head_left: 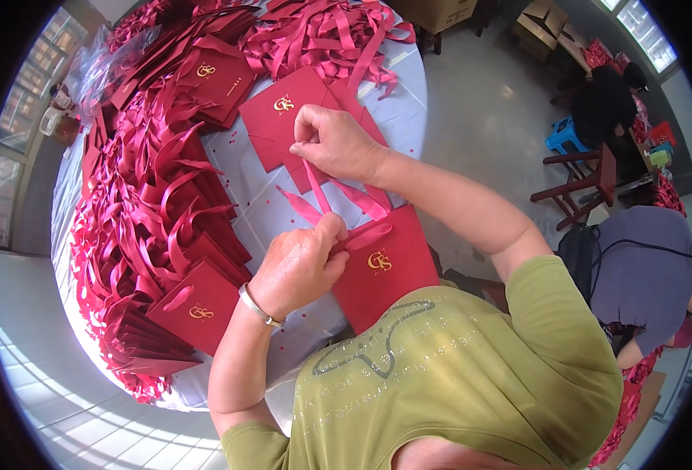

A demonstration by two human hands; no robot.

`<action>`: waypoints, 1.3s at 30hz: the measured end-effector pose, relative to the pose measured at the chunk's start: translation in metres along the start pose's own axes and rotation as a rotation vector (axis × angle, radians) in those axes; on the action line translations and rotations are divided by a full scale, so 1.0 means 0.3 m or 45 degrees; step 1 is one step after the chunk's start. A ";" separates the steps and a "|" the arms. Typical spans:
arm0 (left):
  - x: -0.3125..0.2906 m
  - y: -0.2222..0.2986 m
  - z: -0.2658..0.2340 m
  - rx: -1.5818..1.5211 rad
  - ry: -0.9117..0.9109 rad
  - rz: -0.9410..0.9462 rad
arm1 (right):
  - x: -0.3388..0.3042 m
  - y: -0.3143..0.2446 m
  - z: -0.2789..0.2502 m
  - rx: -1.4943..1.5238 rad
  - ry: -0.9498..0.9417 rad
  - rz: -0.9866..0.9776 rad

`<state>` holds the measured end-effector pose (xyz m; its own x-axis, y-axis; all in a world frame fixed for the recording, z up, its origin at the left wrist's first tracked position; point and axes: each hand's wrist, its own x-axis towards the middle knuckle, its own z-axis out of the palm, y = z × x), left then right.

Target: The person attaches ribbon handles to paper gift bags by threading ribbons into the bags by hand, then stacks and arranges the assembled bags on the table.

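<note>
A red paper gift bag (405, 249) with a gold emblem lies at the table's near edge, against my shirt. My left hand (297, 262), with a silver bangle at the wrist, is closed on pink ribbon at the bag's top edge. Above it, my right hand (338, 143) pinches the upper end of a pink ribbon (317, 188), which stretches between both hands. Other ribbon loops lie loose beside my left hand. Just beyond my right hand are flat red bags (272, 117), partly overlapping. My fingers hide where the ribbon meets the bag.
Many ribboned red bags (166, 211) crowd the left of the round table, covered with a pale cloth (264, 223). Loose pink ribbons (322, 39) are heaped at the far side. On the right are a wooden stool (585, 184), a blue stool (565, 135) and a person in purple (643, 262).
</note>
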<state>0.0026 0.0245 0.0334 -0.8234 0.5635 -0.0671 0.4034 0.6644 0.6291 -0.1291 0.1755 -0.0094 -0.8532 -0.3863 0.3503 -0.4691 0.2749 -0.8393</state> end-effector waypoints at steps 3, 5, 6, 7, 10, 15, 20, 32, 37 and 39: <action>-0.010 -0.002 0.001 -0.054 0.043 -0.013 | -0.027 -0.036 -0.037 -0.005 -0.003 0.012; -0.031 -0.005 -0.007 -0.092 0.098 -0.016 | -0.069 -0.098 -0.083 -0.063 -0.013 0.070; -0.031 0.000 -0.011 -0.026 0.171 0.063 | -0.102 -0.096 -0.114 -0.154 0.056 0.009; -0.037 0.000 -0.015 0.042 0.247 0.125 | -0.133 -0.095 -0.136 -0.233 0.114 -0.057; -0.048 -0.010 -0.019 0.072 0.243 -0.138 | -0.260 -0.119 -0.203 -0.043 0.088 0.329; -0.046 -0.008 -0.009 0.411 0.069 -0.312 | -0.468 -0.060 -0.245 -0.122 -0.027 0.672; -0.009 0.026 -0.013 0.256 0.006 -0.310 | -0.537 -0.044 -0.239 -0.015 -0.086 0.756; 0.013 0.031 0.016 -1.196 0.407 -0.326 | -0.483 -0.178 -0.272 0.652 -0.314 0.763; -0.064 0.073 -0.141 -1.303 0.904 0.116 | -0.362 -0.327 -0.237 0.446 -0.162 0.459; -0.092 0.057 -0.212 -1.311 1.212 0.361 | -0.304 -0.360 -0.214 0.441 -0.067 0.372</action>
<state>0.0069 -0.0108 0.0953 -0.8809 -0.1971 0.4304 0.4718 -0.2908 0.8324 -0.0153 0.2375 0.0761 -0.9215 -0.3831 0.0637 -0.0984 0.0718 -0.9926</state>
